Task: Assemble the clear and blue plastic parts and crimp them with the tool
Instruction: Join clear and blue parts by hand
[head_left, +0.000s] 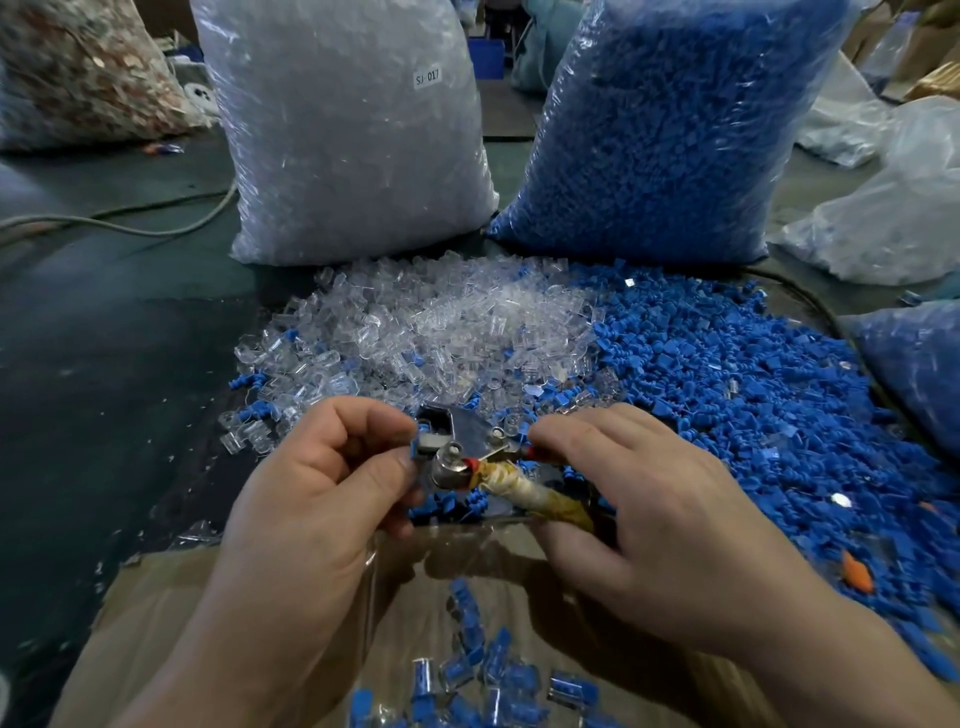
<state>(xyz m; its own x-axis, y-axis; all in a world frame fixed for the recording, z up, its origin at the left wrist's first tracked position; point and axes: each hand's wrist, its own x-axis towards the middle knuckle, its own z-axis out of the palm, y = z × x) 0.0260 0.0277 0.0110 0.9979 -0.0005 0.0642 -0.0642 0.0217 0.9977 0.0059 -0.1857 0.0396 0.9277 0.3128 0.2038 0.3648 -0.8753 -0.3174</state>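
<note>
Left hand (322, 467): we see the fingers curled in, and the thumb (387, 467) and forefinger pinch a small blue and clear part (422, 448).
Blue and clear part: it sits at the left side of the tool's metal head, above the near edge of the piles.
Right hand (649, 509): it grasps the tool (462, 441) by the handles. The fingers bend over them, not fully clenched.
Tool handles: one is wrapped in yellowish tape (535, 493) and runs under the palm. The other shows some red near the forefinger (most of it is hidden by the hand).
Tool jaws: we cannot tell how far they stand apart.
Clear parts (441, 327): a loose pile on the table, just beyond the hands.
Blue parts (753, 389): a wider pile at the right, touching the clear pile.
Bags: a bag of clear parts (343, 135) and a bag of blue parts (665, 130) stand upright behind the piles.
Cardboard box (156, 597): below the hands, with joined blue and clear pieces (483, 675) lying inside.
</note>
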